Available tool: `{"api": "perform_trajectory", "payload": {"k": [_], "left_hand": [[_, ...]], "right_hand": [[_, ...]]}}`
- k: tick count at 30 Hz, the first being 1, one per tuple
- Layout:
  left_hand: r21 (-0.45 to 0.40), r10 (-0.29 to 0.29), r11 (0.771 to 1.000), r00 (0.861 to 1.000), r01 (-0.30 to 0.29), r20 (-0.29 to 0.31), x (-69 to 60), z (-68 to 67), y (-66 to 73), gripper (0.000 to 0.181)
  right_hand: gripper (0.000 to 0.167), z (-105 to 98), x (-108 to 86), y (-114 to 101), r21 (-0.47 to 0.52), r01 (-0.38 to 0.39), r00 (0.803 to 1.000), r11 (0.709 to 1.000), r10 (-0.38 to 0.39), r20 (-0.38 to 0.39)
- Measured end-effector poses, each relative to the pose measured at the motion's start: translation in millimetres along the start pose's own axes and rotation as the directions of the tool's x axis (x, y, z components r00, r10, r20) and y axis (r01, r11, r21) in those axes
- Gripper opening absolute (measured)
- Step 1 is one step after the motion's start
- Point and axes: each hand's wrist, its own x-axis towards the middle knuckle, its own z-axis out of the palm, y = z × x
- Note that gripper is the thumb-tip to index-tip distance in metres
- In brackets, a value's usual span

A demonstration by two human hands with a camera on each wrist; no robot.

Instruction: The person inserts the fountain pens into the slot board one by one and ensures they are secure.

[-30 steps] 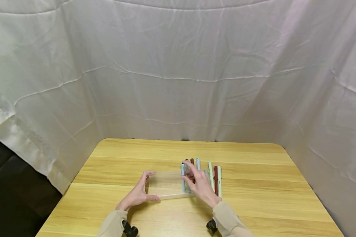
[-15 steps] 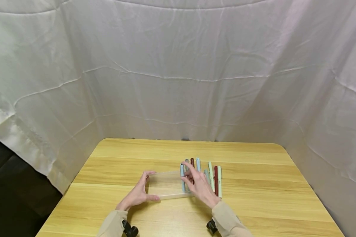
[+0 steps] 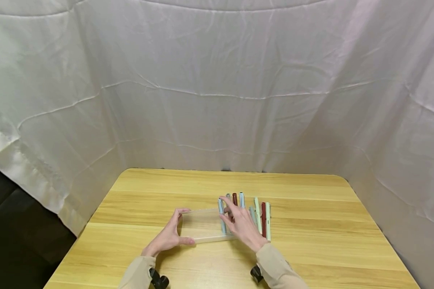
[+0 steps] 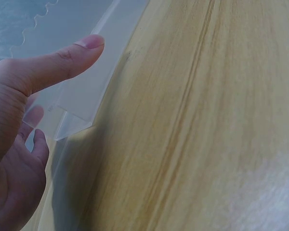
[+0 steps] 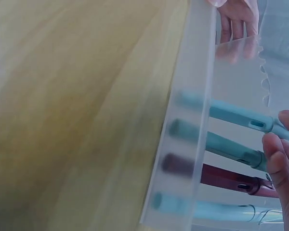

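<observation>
My left hand (image 3: 168, 237) grips the left end of a clear plastic tray (image 3: 201, 224), its thumb on the near wall and fingers at the far side. In the left wrist view the thumb lies across that wall. My right hand (image 3: 244, 228) pinches a light blue pen (image 5: 238, 115) near its upper part, between thumb and fingers. The pen's lower end is inside the tray, seen blurred through the near wall. Beside it in the tray lie a teal pen (image 5: 229, 146), a dark red pen (image 5: 226, 178) and another light blue pen (image 5: 226, 211), partly hidden by my right hand.
Right of the tray, several more pens lie on the wooden table (image 3: 311, 224): a light green pen (image 3: 257, 214), a dark red pen (image 3: 263, 220), a pale green pen (image 3: 268, 224) and a grey-green one (image 3: 252, 214). A pale curtain (image 3: 217, 120) surrounds the table.
The pinched light blue pen has shifted slightly left at its top and leans a little more. My right hand has moved slightly left with it. My left hand and the tray stay put.
</observation>
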Motion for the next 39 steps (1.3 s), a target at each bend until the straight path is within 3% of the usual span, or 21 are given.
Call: {"api": "perform_trajectory", "payload": {"k": [8, 15, 25, 39], "left_hand": [[0.0, 0.011, 1.0, 1.0, -0.011, -0.005, 0.1, 0.3, -0.6, 0.101], [0.002, 0.008, 1.0, 1.0, -0.008, -0.003, 0.1, -0.1, 1.1, 0.102], [-0.005, 0.004, 1.0, 1.0, -0.004, -0.003, -0.2, 0.2, 0.3, 0.102], [-0.001, 0.005, 1.0, 1.0, -0.005, 0.001, -0.2, -0.7, 0.9, 0.102]], "right_hand": [[0.059, -1.1, 6.8, -4.1, -0.071, -0.005, 1.0, 0.997, 0.003, -0.025], [0.059, -1.3, 12.3, -6.0, -0.157, -0.033, 0.999, 0.987, 0.036, 0.015], [0.062, -4.3, 13.9, -7.8, -0.172, -0.1, 0.991, 0.98, 0.113, 0.067], [0.063, -3.5, 14.8, -9.3, -0.21, -0.112, 0.988, 0.971, 0.131, 0.077]]}}
